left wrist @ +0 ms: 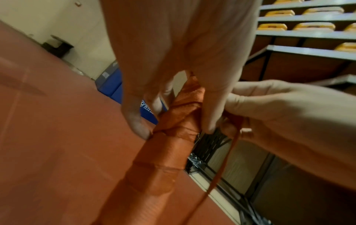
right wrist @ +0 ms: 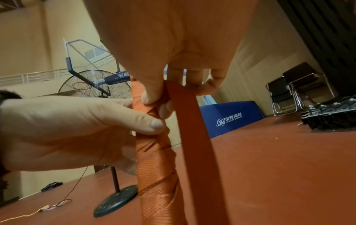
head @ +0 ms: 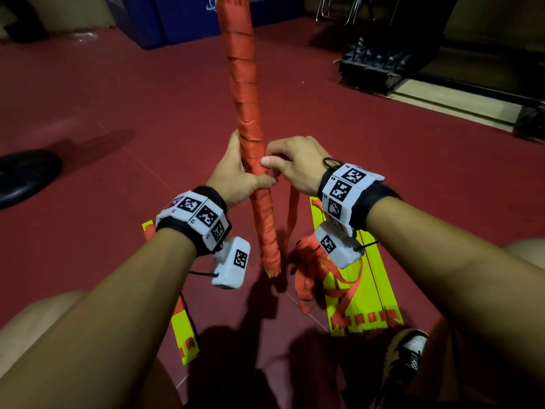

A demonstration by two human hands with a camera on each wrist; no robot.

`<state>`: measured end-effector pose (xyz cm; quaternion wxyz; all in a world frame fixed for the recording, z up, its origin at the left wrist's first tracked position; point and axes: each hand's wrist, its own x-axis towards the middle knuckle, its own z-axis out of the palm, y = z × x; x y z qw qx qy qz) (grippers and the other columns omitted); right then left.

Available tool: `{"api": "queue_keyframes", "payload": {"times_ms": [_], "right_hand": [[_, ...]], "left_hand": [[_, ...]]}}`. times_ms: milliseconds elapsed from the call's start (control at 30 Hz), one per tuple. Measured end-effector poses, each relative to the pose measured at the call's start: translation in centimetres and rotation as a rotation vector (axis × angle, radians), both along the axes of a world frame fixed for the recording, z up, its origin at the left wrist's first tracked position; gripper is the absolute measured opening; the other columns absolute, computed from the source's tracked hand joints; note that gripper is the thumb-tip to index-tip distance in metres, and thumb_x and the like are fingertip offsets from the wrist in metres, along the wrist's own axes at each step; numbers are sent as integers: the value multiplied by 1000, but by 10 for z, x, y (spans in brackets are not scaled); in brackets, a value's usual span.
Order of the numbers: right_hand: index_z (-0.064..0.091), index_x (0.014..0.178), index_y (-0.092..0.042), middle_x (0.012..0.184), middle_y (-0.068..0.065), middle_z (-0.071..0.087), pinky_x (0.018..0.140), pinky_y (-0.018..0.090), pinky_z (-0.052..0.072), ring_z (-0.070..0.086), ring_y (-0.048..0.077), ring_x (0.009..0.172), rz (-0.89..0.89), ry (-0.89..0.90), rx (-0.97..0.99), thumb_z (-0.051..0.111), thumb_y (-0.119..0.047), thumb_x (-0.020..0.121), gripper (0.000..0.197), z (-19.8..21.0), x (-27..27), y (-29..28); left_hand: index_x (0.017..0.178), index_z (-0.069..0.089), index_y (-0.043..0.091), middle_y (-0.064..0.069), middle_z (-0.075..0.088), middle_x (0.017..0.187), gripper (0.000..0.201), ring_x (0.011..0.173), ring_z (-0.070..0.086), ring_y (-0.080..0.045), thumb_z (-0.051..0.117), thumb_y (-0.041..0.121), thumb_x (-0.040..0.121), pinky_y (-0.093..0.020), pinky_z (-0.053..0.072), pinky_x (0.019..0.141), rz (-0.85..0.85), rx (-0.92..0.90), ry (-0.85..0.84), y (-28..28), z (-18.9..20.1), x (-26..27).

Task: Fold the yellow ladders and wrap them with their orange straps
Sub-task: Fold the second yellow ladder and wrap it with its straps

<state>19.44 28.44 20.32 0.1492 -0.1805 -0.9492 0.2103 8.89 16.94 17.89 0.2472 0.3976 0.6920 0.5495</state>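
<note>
Red sports flooring stretches out under a seated person, blue mats and folding chairs along the far side, and we're deep into the wrapping step. One folded ladder bundle, almost wholly covered in orange strap turns, stands upright between the knees, its lower end just above the floor with yellow peeking out. The left hand is curled round the bundle's middle, thumb pressed across the latest turn. The right hand sits just beside it, thumb and fingers pinching the loose strap tail, which hangs straight down. So it looks like the strap is being finished off here. Next, I'd say, the tail needs tucking under a turn or tying while the left thumb holds tension, or the turns could slacken. More yellow ladders lie flat near the right foot, orange straps loose over them, another by the left knee, all unwrapped.
</note>
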Motion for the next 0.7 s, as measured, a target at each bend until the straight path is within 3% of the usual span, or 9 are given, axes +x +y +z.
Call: {"api": "queue_keyframes", "payload": {"times_ms": [133, 200, 300, 367, 467, 600, 700], "right_hand": [[63, 86, -34, 86, -7, 69, 88, 41, 51, 63, 22, 89, -10, 5, -4, 54, -38, 95, 14, -1, 0, 2], [72, 97, -27, 97, -2, 68, 99, 33, 42, 59, 20, 95, -6, 11, 13, 58, -34, 97, 16, 0, 1, 5], [74, 103, -21, 98, -1, 62, 96, 27, 34, 57, 22, 100, -35, 20, 8, 62, -32, 96, 18, 3, 4, 10], [73, 105, -22, 102, -1, 66, 88, 25, 37, 59, 23, 105, -63, 27, 6, 62, -29, 96, 16, 2, 4, 12], [73, 99, -23, 100, 0, 72, 79, 24, 41, 62, 21, 99, -145, 65, -43, 63, -27, 95, 11, 1, 4, 13], [63, 84, -24, 89, -3, 73, 85, 30, 51, 67, 19, 94, -196, 106, -93, 63, -18, 93, 10, 3, 5, 17], [64, 90, -21, 86, -4, 73, 86, 32, 53, 68, 19, 92, -176, 122, -112, 61, -12, 91, 10, 0, 5, 17]], "left_hand": [[130, 44, 27, -1, 67, 95, 86, 87, 70, -23, 83, 9, 56, -46, 62, 79, 62, -49, 12, -1, 1, -4], [124, 42, 26, -9, 68, 102, 82, 89, 71, -28, 84, 8, 56, -48, 62, 77, 88, -67, 1, 0, -1, -5], [110, 38, 23, -8, 63, 97, 68, 83, 67, -23, 81, -6, 66, -48, 60, 76, 87, -81, -47, 1, -3, -5], [107, 41, 24, -10, 63, 95, 65, 82, 66, -23, 80, -1, 62, -50, 59, 78, 52, -85, -53, 0, -2, -4], [107, 49, 22, -12, 62, 93, 60, 79, 63, -25, 74, 2, 56, -49, 57, 76, 40, -65, -65, 0, 2, -2], [111, 62, 18, -5, 65, 97, 59, 85, 63, -20, 69, 2, 54, -42, 55, 75, 20, -26, -59, 1, 2, 1], [114, 65, 13, -6, 68, 99, 60, 88, 64, -15, 64, -1, 55, -30, 53, 71, -14, -3, -69, 1, 3, 4]]}}
